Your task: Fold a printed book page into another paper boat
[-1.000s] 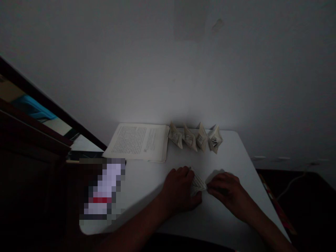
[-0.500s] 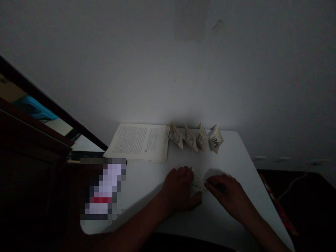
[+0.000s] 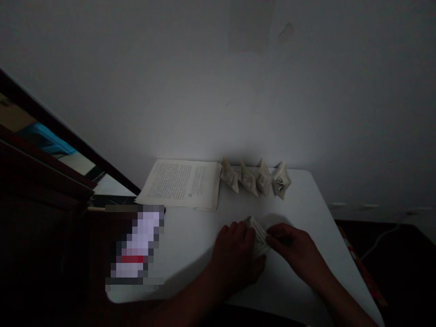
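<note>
Between my hands is a small folded piece of printed paper [image 3: 259, 236], low over the front part of the white table. My left hand [image 3: 236, 250] grips it from the left, fingers curled over its upper side and thumb at its lower edge, covering part of it. On the other side, my right hand [image 3: 289, 240] pinches its right corner between thumb and fingertips. Several folded paper boats [image 3: 248, 179] stand in a row behind, near the wall, the rightmost boat [image 3: 282, 181] slightly apart from the others.
A stack of printed pages [image 3: 180, 184] lies at the table's back left, beside the boats. Toward the left edge is a blurred-out, phone-like shape [image 3: 136, 245]. The white table [image 3: 190, 240] meets a grey wall [image 3: 190, 91]. A pale cable [image 3: 379, 238] hangs at the right.
My left hand has shifted slightly right and covers more of the folded paper. My right hand keeps its pinch at the corner. The view has moved a little.
</note>
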Tool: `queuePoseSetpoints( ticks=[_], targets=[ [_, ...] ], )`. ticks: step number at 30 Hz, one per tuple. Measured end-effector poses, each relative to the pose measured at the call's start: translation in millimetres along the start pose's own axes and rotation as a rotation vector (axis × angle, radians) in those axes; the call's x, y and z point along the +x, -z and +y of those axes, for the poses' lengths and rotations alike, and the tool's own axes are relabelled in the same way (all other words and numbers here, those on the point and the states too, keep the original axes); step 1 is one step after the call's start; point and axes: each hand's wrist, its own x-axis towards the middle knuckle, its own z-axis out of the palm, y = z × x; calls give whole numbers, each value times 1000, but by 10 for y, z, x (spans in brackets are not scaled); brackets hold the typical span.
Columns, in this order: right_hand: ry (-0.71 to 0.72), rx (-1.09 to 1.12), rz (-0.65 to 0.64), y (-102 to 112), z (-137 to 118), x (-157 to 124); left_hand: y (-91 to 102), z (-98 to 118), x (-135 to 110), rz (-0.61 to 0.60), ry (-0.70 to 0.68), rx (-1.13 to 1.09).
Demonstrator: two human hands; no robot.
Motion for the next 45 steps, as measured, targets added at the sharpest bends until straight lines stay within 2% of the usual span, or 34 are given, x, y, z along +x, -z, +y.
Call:
queuePoseSetpoints(
  ticks=[5, 11, 18, 22, 28, 31, 35, 37, 42, 45],
  targets=[
    [-15, 21, -6, -8, -17, -25, -72, 73, -44, 71, -8, 56],
    [-10, 95, -50, -40, -52, -40, -174, -12, -61, 224, -65, 88],
    [40, 146, 29, -8, -70, -24, -171, -113, -49, 380, -138, 72],
    [63, 123, 71, 3, -4, 9, -150, -125, -62, 478, -173, -52],
    [117, 66, 43, -34, 1, 22, -149, -124, -76, 586, -118, -428],
    [110, 67, 11, -53, -63, 11, -119, -110, -78, 551, -20, -651],
    [106, 115, -66, -63, -150, 5, -84, -102, -75, 356, 291, -941],
    [97, 122, -90, -56, -174, 7, -88, -112, -73, 290, 380, -1058],
    [104, 166, -118, -5, -166, 36, -106, -188, -99, 272, 345, -1232],
    [99, 176, -132, 26, -141, 76, -90, -294, -147, 299, 262, -1196]
  ],
)
